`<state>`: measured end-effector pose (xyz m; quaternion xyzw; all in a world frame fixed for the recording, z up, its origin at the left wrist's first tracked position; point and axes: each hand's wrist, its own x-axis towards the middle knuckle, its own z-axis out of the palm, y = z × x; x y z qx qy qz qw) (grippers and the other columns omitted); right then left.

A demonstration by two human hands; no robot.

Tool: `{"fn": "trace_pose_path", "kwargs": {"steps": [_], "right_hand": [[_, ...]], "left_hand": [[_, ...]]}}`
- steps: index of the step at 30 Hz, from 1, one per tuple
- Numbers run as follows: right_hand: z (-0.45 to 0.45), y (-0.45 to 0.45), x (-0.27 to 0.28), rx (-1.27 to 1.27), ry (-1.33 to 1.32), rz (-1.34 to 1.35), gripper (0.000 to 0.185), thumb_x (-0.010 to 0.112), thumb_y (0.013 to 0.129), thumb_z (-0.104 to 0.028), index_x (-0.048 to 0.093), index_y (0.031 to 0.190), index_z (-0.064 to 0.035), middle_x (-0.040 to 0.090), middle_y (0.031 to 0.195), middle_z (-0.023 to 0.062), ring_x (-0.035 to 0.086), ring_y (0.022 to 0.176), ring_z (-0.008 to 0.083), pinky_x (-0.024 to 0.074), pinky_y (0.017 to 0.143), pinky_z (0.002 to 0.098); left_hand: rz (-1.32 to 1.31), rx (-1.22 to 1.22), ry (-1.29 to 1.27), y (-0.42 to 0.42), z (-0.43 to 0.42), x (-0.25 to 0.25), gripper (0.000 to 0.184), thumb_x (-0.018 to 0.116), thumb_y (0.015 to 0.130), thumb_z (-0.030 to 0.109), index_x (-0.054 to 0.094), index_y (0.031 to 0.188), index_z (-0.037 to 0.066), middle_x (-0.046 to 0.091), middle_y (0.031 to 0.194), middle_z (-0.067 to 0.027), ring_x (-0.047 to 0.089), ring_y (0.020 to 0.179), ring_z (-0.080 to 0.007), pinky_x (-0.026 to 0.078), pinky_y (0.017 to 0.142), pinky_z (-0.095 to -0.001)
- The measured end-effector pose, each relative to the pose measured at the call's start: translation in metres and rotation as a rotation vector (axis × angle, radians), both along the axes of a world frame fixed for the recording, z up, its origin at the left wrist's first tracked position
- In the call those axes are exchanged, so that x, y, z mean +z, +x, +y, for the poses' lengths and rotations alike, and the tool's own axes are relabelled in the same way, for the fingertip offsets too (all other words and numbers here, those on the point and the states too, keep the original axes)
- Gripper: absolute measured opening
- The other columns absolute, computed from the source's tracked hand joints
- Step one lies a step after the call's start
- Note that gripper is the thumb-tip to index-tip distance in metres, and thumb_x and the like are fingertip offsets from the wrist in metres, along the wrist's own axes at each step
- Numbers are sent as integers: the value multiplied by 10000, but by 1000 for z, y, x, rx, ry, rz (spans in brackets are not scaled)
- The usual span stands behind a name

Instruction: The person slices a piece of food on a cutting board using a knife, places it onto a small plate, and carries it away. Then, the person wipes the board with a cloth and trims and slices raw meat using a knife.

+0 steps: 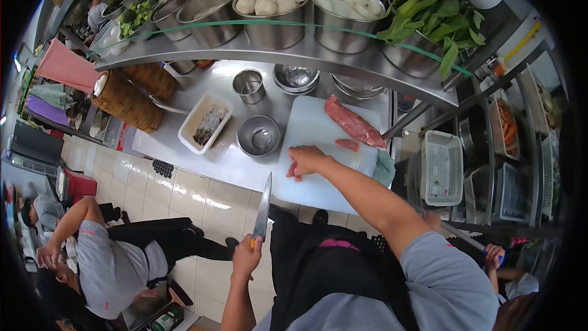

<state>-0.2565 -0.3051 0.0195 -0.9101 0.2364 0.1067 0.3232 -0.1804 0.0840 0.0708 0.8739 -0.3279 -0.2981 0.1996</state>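
My left hand (247, 256) is closed around the handle of a kitchen knife (264, 211), its long blade pointing up towards the front edge of the counter. Over the white cutting board (300, 122), my right hand (309, 160) has its fingers gathered on small pieces of raw meat (294, 173); the fingers partly cover them. A long piece of raw meat (352, 124) lies at the far right of the board. Between it and my right hand sits a small meat slice (347, 144). A green cloth (384, 168) touches the board's right edge.
Left of the board stand a metal bowl (258, 136), a metal pot (248, 86) and a white basket (206, 124) with food. A steel shelf (275, 53) holding several food tubs overhangs the counter. A person (116, 263) is behind on the left; another person's hand (493, 256) grips a pole at right.
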Motion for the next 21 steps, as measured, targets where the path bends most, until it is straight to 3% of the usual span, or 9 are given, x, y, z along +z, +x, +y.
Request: {"fn": "trace_pose_path", "kwargs": {"steps": [1,3,6,7,9,12,16,18,21], "right_hand": [[-3,2,-10,-5,-4,0,413,825,674,-186,676,1045,-81,730,1132,110,713,1079,325,554,848,481],[-13,4,-27,69,252,28,346,842,650,-195,680,918,-47,770,962,115,746,955,333,579,787,461],[-7,-11,-9,20,98,-154,268,835,700,-171,678,858,-22,762,867,106,763,859,282,586,727,418],[-7,-16,-6,15,97,-153,268,835,700,-171,678,858,-22,762,867,106,763,859,282,586,727,418],[-9,-27,-1,-16,567,-354,225,815,772,-144,685,908,-21,750,854,86,760,838,202,585,722,357],[-9,-36,32,-37,746,-290,172,770,840,-120,691,949,-13,721,815,61,748,826,149,582,720,303],[-28,-51,43,-107,755,-121,225,755,861,-174,698,1007,-13,751,922,109,757,909,217,598,797,350],[-39,-68,25,-269,-119,-213,230,716,890,-187,704,1046,-18,740,1126,157,738,1054,301,590,894,418],[-59,-95,-9,-506,-275,-293,196,711,903,-169,716,1070,-69,709,1237,163,687,1116,374,544,950,503]], "left_hand": [[22,2,-66,-1,1,-2,390,610,1049,367,590,946,-8,694,891,-307,664,874,-553,525,732,-589],[27,2,-48,-2,3,-2,394,613,1049,364,586,938,-13,689,883,-306,663,867,-550,523,727,-584],[39,-1,-52,-2,8,-16,397,618,1050,357,579,922,-17,679,864,-301,660,845,-541,516,705,-565],[91,39,-26,-2,10,-16,395,617,1051,356,580,922,-16,681,863,-299,661,844,-540,518,701,-560],[144,84,0,-1,12,-16,393,616,1052,355,580,922,-14,683,862,-297,662,844,-539,519,696,-555],[143,85,-24,-2,12,-10,390,621,1050,355,581,922,-12,682,858,-296,664,845,-537,520,698,-557],[163,95,2,3,18,-28,385,627,1048,352,585,928,-11,677,848,-296,665,847,-537,519,700,-558],[151,81,8,4,17,-30,383,627,1047,351,586,930,-11,675,846,-296,664,847,-537,519,701,-559],[151,84,-26,5,11,-28,390,624,1049,357,583,933,-13,676,846,-295,660,848,-541,517,704,-564]]}}
